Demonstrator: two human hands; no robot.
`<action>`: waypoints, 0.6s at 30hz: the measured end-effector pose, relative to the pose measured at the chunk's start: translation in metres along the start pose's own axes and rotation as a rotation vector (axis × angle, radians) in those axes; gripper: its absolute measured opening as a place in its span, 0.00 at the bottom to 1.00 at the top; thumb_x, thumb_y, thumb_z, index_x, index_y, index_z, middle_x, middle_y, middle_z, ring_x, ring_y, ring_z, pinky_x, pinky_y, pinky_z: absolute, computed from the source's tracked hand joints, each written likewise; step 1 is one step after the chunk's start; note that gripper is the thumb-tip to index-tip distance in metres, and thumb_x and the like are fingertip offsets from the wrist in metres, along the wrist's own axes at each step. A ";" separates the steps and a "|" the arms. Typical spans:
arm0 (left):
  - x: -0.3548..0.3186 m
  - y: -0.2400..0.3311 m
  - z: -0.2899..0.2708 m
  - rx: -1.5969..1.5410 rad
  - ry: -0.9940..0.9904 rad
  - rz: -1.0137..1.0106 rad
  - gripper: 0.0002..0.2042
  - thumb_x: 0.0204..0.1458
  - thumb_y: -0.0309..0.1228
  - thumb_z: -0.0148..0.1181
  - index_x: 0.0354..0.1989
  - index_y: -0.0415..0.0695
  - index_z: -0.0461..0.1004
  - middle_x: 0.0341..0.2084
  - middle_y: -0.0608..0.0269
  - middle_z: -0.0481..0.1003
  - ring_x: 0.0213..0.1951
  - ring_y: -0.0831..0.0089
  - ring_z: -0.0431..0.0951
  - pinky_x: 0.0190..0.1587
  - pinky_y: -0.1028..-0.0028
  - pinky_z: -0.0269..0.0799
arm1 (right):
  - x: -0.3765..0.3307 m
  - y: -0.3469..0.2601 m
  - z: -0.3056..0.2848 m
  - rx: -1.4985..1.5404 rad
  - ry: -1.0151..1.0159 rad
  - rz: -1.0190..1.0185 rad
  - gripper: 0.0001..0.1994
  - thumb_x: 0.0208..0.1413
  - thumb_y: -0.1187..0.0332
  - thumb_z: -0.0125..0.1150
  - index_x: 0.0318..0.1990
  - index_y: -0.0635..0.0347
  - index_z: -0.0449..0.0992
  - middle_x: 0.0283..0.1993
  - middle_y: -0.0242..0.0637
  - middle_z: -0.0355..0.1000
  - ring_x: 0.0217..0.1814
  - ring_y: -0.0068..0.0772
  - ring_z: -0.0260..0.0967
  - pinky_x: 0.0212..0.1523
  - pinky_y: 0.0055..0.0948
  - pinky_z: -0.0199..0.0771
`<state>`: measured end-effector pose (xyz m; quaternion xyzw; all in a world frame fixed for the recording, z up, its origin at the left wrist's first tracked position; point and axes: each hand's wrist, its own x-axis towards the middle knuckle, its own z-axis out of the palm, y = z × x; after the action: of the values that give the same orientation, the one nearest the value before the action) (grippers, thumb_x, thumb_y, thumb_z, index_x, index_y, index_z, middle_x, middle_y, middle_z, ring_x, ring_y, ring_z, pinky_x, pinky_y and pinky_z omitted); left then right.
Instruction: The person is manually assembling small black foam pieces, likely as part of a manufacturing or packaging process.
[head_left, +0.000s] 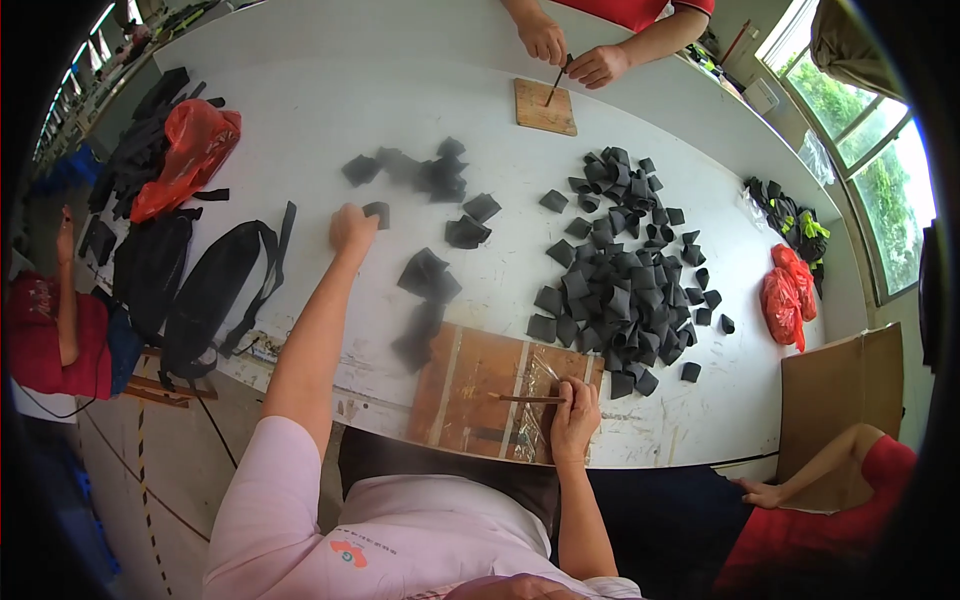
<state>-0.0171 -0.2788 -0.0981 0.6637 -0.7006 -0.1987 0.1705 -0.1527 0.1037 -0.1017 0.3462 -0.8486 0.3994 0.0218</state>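
Note:
Stretched out to the far left, my left hand pinches a small dark grey fabric piece above the white table. My right hand is closed round a thin brush, its tip pointing left over a brown board. Pale strips and a shiny, glue-like smear mark this board. Between my hands lie several flat dark fabric pieces, some of them blurred. A large heap of folded dark fabric loops spreads to the right of the board.
Black straps and bags and a red plastic bag lie at the left. Across the table a co-worker's hands hold a thin stick over a small wooden board. Red bags and a cardboard sheet are at the right.

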 end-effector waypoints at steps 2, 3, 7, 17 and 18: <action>-0.003 -0.010 0.004 -0.094 -0.002 0.060 0.14 0.40 0.33 0.61 0.31 0.36 0.72 0.29 0.48 0.74 0.29 0.61 0.74 0.31 0.69 0.69 | -0.001 0.002 0.000 -0.005 0.004 0.008 0.06 0.52 0.71 0.50 0.32 0.63 0.71 0.28 0.42 0.66 0.29 0.44 0.64 0.30 0.33 0.64; -0.006 -0.019 0.004 -0.187 0.005 0.111 0.11 0.39 0.31 0.61 0.28 0.36 0.73 0.27 0.51 0.74 0.26 0.64 0.74 0.28 0.70 0.69 | 0.002 0.001 0.001 0.011 -0.001 -0.006 0.06 0.51 0.71 0.50 0.32 0.63 0.71 0.28 0.42 0.66 0.29 0.44 0.65 0.30 0.33 0.65; -0.087 -0.011 -0.024 -1.145 -0.409 -0.098 0.10 0.39 0.24 0.61 0.31 0.38 0.69 0.23 0.63 0.71 0.21 0.78 0.69 0.23 0.82 0.64 | 0.005 0.003 0.000 0.026 0.028 -0.010 0.05 0.51 0.72 0.50 0.32 0.63 0.71 0.29 0.43 0.67 0.28 0.44 0.65 0.29 0.33 0.65; -0.275 0.001 -0.050 -1.351 -0.781 -0.169 0.22 0.43 0.17 0.56 0.49 0.38 0.61 0.30 0.62 0.74 0.33 0.79 0.74 0.37 0.80 0.70 | -0.045 -0.109 -0.015 0.844 -0.237 0.377 0.09 0.45 0.70 0.62 0.29 0.66 0.71 0.23 0.31 0.62 0.22 0.18 0.59 0.21 0.17 0.61; -0.281 0.000 -0.047 -1.346 -0.863 -0.219 0.22 0.43 0.16 0.56 0.49 0.37 0.61 0.31 0.62 0.74 0.34 0.78 0.74 0.39 0.80 0.69 | -0.048 -0.104 -0.013 0.848 -0.224 0.375 0.09 0.45 0.70 0.62 0.29 0.66 0.71 0.23 0.31 0.62 0.22 0.18 0.59 0.21 0.17 0.61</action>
<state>0.0234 -0.0013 -0.0501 0.3482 -0.3660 -0.8325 0.2276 -0.0562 0.0944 -0.0394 0.2064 -0.6558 0.6677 -0.2855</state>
